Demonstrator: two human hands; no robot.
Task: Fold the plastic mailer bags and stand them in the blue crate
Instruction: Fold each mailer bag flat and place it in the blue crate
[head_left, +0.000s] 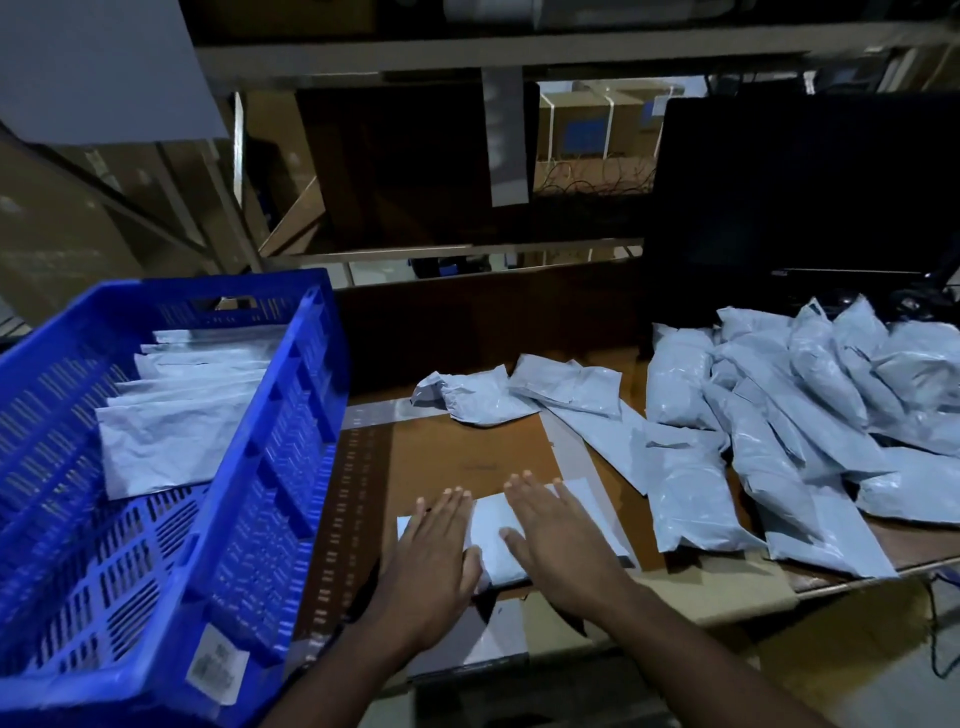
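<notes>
From my head camera I see my left hand (434, 545) and my right hand (553, 527) lying flat, fingers straight and spread, pressing down on a pale mailer bag (493, 535) on the brown table (457, 447). The blue crate (218, 519) sits just to my left, with folded bags (176, 415) standing in a row inside it. A big pile of unfolded bags (779, 415) lies on my right. A dark screen (805, 197) stands behind that pile.
</notes>
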